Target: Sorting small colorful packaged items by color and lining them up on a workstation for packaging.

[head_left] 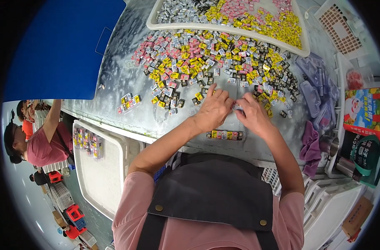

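Small wrapped packets [237, 107] are pinched between the fingertips of both hands, the left hand [214, 109] and right hand [252, 114] drawn together over the counter [127, 83], just beside the big loose heap [215, 58]. A finished row [225, 135] lies nearer the body. Aligning edges squarely before adding each piece would likely keep the row tidy. How many packets the fingers hold is hidden.

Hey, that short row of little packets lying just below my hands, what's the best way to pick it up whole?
Pinch the row of packets at its two short ends, coming from above. It lies flat and lengthwise across the table, so squeezing end to end likely keeps the pieces together.
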Demonstrator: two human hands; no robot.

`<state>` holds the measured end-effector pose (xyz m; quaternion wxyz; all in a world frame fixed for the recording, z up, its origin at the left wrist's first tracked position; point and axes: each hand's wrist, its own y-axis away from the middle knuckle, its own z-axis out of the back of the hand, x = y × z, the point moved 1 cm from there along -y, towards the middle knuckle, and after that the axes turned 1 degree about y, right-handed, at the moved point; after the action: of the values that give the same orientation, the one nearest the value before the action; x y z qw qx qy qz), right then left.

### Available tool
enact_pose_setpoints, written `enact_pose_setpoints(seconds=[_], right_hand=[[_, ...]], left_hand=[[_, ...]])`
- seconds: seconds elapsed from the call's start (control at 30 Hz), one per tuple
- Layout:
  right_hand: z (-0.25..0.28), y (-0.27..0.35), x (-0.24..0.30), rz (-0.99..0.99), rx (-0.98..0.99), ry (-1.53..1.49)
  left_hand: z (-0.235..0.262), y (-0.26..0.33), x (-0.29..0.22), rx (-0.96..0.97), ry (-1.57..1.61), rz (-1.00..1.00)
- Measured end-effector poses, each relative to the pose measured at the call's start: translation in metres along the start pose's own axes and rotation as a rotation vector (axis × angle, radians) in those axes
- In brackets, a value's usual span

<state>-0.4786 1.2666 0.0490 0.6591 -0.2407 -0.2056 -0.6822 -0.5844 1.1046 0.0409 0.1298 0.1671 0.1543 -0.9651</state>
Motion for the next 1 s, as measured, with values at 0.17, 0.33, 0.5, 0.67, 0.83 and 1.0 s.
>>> enact_pose_setpoints(seconds=[0.17,0.33,0.5,0.67,0.83,1.0], right_hand=[[-0.014,0.024,0.021,0.048,0.038,-0.060],[-0.030,0.037,0.031,0.042,0.088,-0.044],[-0.032,0.042,0.035,0.111,0.050,-0.026],[-0.039,0.053,0.032,0.163,-0.018,-0.016],[-0.040,0.060,0.031,0.225,-0.028,0.056],[-0.050,0.079,0.022,0.379,-0.199,0.227]], left_hand=[[0.012,0.034,-0.020,0.032,0.035,0.015],[0.001,0.061,-0.027,0.043,0.115,0.105],[-0.002,0.070,-0.030,-0.020,0.174,0.146],[-0.009,0.080,-0.032,-0.045,0.155,0.134],[-0.013,0.088,-0.031,-0.078,0.171,0.133],[-0.013,0.092,-0.034,-0.001,0.001,0.002]])
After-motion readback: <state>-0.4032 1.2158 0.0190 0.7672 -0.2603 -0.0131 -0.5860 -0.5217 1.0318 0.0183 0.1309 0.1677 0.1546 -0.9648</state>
